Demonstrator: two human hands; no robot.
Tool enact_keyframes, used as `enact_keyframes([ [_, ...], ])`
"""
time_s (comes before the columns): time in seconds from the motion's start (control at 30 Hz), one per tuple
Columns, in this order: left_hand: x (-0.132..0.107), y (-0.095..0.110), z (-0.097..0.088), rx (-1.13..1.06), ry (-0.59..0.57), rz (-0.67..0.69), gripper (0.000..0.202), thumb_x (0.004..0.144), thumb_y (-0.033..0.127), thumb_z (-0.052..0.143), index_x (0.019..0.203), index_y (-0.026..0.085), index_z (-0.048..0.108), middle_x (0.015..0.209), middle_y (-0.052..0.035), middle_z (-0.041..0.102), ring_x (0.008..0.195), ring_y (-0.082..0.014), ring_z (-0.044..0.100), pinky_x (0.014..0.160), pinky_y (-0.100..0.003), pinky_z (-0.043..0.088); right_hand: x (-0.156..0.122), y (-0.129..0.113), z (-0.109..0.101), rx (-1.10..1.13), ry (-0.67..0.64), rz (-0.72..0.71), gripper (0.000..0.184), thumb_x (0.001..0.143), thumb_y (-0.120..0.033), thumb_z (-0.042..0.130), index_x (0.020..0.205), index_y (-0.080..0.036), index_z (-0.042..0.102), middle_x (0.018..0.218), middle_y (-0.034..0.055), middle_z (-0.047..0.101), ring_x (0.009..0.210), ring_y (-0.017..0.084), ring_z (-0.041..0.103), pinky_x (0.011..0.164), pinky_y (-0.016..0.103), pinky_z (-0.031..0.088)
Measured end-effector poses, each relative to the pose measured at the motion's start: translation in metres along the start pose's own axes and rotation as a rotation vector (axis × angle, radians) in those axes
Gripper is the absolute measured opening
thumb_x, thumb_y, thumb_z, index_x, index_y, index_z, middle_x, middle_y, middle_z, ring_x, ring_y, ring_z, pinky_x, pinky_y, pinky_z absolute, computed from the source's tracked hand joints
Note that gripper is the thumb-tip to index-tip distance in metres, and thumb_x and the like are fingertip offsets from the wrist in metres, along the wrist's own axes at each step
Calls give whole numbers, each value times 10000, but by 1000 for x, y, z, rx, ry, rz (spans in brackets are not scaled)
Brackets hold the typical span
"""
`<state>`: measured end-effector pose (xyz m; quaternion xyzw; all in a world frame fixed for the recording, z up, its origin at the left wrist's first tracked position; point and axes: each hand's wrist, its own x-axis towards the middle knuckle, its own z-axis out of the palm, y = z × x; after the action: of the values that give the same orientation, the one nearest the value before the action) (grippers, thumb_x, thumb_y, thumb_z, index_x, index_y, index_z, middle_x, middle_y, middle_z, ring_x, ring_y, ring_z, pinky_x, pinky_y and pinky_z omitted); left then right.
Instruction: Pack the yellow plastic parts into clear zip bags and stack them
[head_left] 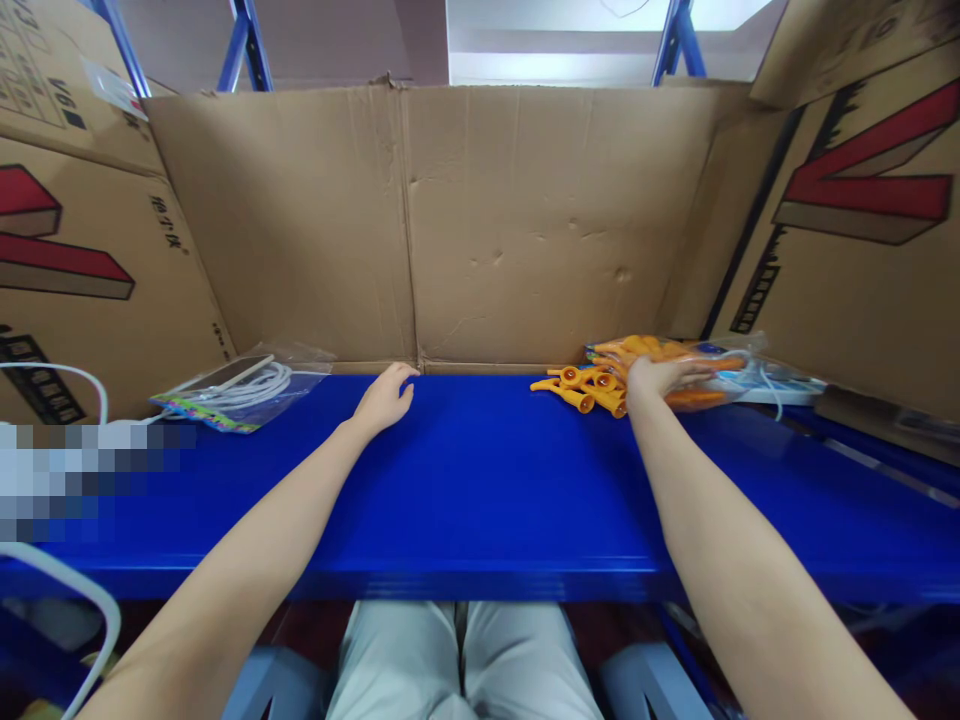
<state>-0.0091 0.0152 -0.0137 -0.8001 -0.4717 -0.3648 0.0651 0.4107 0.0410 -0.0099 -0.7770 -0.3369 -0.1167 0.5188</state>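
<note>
My left hand point(386, 395) rests on the blue shelf point(480, 480) near its back edge, fingers loosely curled and holding nothing. My right hand point(660, 377) lies flat with fingers stretched over a clear bag of orange plastic parts point(697, 352) at the back right. Several loose orange plastic parts point(585, 388) lie on the shelf just left of that hand.
A clear bag with a white cable and a colourful card point(236, 390) lies at the back left. Cardboard walls point(480, 220) close the shelf at the back and both sides. A white power strip point(780, 385) sits at the right. My knees show below the shelf's front edge.
</note>
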Motion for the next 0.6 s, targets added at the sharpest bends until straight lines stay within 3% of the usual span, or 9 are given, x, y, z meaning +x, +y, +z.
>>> enact_keyframes([
  [0.03,0,0,0,2,-5,2,272,820,160,427,1025,156,605,1088,-88,606,982,-192,602,922,-351,473,-5,-3,-5,-3,10,157,805,849,-319,413,1473,23,36,1483,339,131,1378,403,230,1083,560,243],
  [0.1,0,0,0,6,-8,8,273,821,157,423,1025,159,604,1082,-84,609,983,-189,602,928,-350,470,-14,-9,-15,-18,16,237,838,839,-355,426,1489,-21,16,1526,287,48,1392,381,205,1086,536,258],
  [0.23,0,-1,2,12,-7,16,273,812,146,429,1021,163,604,1072,-78,617,996,-187,601,929,-343,470,-25,-14,-22,-48,104,51,763,859,-322,385,1502,-76,55,1552,216,69,1416,335,135,1098,562,191],
  [0.37,0,-2,3,11,-6,33,272,817,149,428,1024,150,604,1069,-85,624,985,-186,607,917,-338,475,-25,-9,-12,-71,-22,-109,536,877,-265,329,1385,-113,407,1434,202,377,1372,338,218,1046,679,114],
  [0.43,0,-3,3,14,-11,30,276,818,152,430,1032,145,605,1071,-88,625,968,-185,612,908,-337,480,-24,-7,-6,-104,-88,-132,483,874,-271,335,1294,-102,505,1343,213,474,1332,344,275,1017,713,106],
  [0.6,-1,-2,4,35,-51,0,290,814,153,430,1042,155,610,1062,-80,631,953,-183,618,906,-336,484,-27,-2,-1,-149,-32,-210,468,867,-283,348,1267,-97,506,1357,221,449,1311,347,290,998,724,107],
])
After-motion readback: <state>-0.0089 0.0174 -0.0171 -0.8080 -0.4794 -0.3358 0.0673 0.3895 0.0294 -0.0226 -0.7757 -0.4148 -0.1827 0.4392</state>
